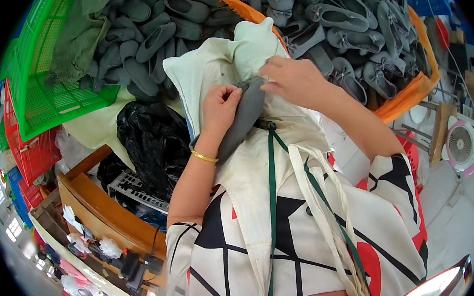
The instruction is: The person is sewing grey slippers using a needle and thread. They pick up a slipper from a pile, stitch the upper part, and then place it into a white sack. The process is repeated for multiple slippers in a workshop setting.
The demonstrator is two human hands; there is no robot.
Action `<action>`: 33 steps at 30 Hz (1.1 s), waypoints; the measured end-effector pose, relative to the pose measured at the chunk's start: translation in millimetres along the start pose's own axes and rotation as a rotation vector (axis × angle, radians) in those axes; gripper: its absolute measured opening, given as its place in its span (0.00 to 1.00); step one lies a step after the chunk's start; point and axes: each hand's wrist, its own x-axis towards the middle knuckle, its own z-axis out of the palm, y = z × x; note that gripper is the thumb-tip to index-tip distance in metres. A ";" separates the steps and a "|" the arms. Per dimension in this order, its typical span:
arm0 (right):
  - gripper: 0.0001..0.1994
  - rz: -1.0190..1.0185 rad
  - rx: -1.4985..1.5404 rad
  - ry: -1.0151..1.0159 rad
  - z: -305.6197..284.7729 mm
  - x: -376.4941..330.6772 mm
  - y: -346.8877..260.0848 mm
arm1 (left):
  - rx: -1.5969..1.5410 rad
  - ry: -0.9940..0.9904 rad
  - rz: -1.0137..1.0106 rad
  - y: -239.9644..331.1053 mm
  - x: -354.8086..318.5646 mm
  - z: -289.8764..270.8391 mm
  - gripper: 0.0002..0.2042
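A dark grey cloth shoe (249, 107) lies across my lap over pale cloth, its one end between my hands. My left hand (221, 108) is closed on the shoe's near-left edge, thumb and forefinger pinched together. Over the shoe's right end, my right hand (294, 81) has its fingers bent and drawn together at the fabric. What lies between those fingertips is too small to make out. Beneath and beyond the hands is a whitish padded cloth (204, 65). A cream apron (250, 185) with green straps covers my front.
Many grey shoes (155, 41) are heaped ahead on the left, beside a green plastic crate (52, 100). An orange-rimmed sack (409, 100) at the right holds more, some with bows. A black plastic bag (151, 137) and wooden drawer unit (105, 195) stand left; a fan (461, 142) stands right.
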 end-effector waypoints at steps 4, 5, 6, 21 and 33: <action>0.23 0.291 0.046 -0.392 4.3 -10.5 -19.7 | -0.080 -0.032 -0.055 -10.7 6.6 -3.5 0.07; 0.26 0.347 0.018 -0.583 8.2 -10.5 -27.0 | -0.093 -0.041 -0.060 -10.4 7.2 -3.6 0.07; 0.27 0.346 0.034 -0.635 19.6 -10.6 -28.1 | -0.136 -0.061 -0.101 -8.8 7.4 -3.8 0.07; 0.15 0.140 0.161 -0.245 -15.6 -3.2 -36.8 | -0.553 -0.064 -0.352 9.8 -4.5 -0.8 0.06; 0.11 0.052 -0.256 -0.248 19.0 30.6 -26.4 | -0.622 -0.081 -0.404 6.0 -2.1 -0.6 0.04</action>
